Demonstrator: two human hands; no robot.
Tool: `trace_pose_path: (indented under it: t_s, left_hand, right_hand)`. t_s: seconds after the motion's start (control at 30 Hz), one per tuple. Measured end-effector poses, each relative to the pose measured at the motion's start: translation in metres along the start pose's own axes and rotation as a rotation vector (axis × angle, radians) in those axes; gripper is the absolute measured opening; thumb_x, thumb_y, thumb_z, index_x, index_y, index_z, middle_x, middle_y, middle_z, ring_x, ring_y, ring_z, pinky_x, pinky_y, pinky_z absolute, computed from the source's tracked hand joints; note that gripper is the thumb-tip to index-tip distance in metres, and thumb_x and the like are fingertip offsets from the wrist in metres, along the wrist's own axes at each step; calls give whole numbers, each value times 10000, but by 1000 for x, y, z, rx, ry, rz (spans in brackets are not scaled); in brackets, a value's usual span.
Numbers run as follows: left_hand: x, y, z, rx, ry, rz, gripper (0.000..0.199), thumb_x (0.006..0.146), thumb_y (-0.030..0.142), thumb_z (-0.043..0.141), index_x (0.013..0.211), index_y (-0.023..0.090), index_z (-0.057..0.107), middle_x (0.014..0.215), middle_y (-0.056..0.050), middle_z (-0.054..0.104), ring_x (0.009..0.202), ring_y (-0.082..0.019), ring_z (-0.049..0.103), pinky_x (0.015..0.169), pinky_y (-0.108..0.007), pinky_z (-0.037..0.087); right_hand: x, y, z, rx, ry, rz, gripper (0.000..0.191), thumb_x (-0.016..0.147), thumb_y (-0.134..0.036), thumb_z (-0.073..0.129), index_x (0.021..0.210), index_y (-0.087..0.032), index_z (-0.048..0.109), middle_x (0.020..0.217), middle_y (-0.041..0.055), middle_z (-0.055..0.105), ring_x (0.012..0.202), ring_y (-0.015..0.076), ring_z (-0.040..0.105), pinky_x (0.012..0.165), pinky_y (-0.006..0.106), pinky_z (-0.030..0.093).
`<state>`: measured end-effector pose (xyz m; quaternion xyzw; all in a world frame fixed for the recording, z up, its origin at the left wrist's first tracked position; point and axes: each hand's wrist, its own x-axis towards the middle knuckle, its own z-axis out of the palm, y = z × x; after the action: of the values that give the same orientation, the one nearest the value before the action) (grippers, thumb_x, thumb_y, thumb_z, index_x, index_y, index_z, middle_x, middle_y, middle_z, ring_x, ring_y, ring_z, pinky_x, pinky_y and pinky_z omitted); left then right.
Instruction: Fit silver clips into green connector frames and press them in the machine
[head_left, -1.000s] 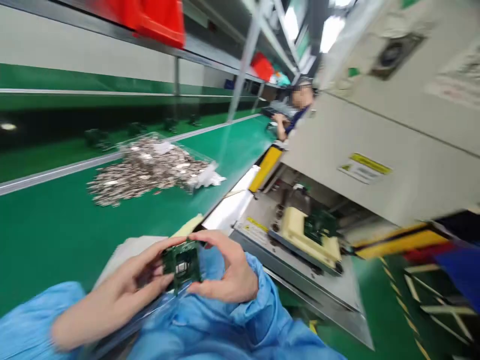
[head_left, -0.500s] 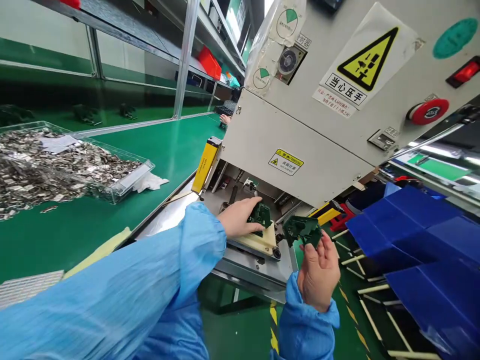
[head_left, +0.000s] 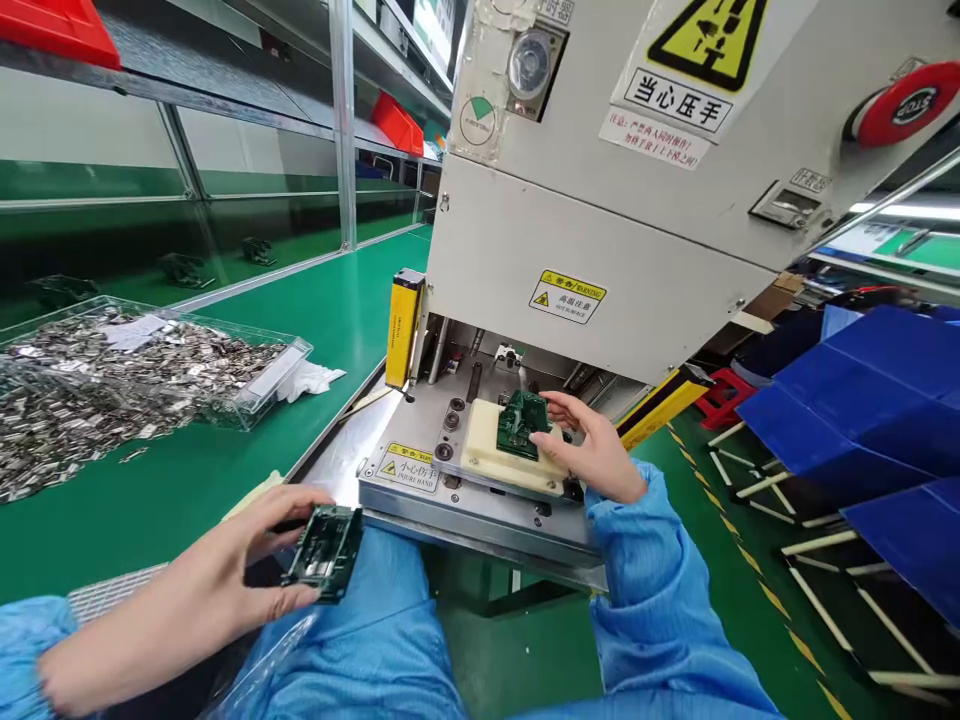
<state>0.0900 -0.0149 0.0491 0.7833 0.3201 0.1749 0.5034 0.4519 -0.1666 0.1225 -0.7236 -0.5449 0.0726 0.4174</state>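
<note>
A dark green plastic housing [head_left: 327, 552] is gripped at its edges by my left hand [head_left: 259, 560], low in front of the bench edge; small metal pieces show inside it. My right hand [head_left: 589, 445] has its thumb and fingers closed round a second green housing [head_left: 523, 424], which rests on the cream fixture block [head_left: 480, 455]. That block is mounted on the metal base plate [head_left: 405, 497] of a grey press [head_left: 600, 230], below its front cover. My right fingertips are partly hidden behind the housing.
At left, a clear tray [head_left: 274, 385] holds many small metal parts, with more spilled on the green bench [head_left: 360, 310]. Yellow safety bars [head_left: 405, 325] flank the press opening. Blue covered racks [head_left: 885, 400] stand at right. Red bins [head_left: 397, 125] sit on the shelf.
My left hand has moved off the fixture, down and left, with a green housing. My right hand has brought the other housing from the right onto the fixture block. The view has shifted.
</note>
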Motion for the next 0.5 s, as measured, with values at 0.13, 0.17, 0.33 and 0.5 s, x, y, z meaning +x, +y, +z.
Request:
trace_pose_path:
  t_s: [0.13, 0.17, 0.33, 0.5]
  left_hand:
    - [16, -12, 3, 39, -111, -50, 678, 613, 446, 789, 1236, 284, 576, 1527, -80, 348, 1398, -361, 321, 1103, -464, 378]
    - [23, -10, 4, 31, -143, -43, 691, 602, 429, 796, 1239, 280, 573, 1528, -85, 349, 1394, -359, 329, 1117, -468, 350]
    - [41, 4, 7, 21, -333, -5, 694, 588, 339, 803, 1239, 300, 568, 1563, -58, 289, 1388, -335, 348, 1137, -455, 308]
    - [47, 9, 12, -6, -322, -28, 750, 564, 346, 806, 1257, 247, 538, 1588, -102, 186, 1447, -320, 211, 1148, -435, 278]
  right_hand:
    - [-29, 13, -1, -128, 150, 13, 707, 813, -538, 618, 1392, -176, 435, 1330, 138, 558, 1232, 290, 513, 1032, 463, 412]
    - [-43, 21, -2, -208, 251, 44, 698, 827, -558, 581, 1389, -170, 440, 1351, 145, 539, 1248, 300, 495, 1039, 479, 398]
    - [-125, 66, -11, -224, 474, 510, 642, 717, -714, 556, 1003, -149, 658, 934, 139, 714, 899, 315, 668, 791, 438, 546]
    - [-165, 92, -6, 108, 657, 651, 624, 635, -720, 661, 911, -161, 627, 847, 90, 710, 854, 270, 674, 687, 335, 571]
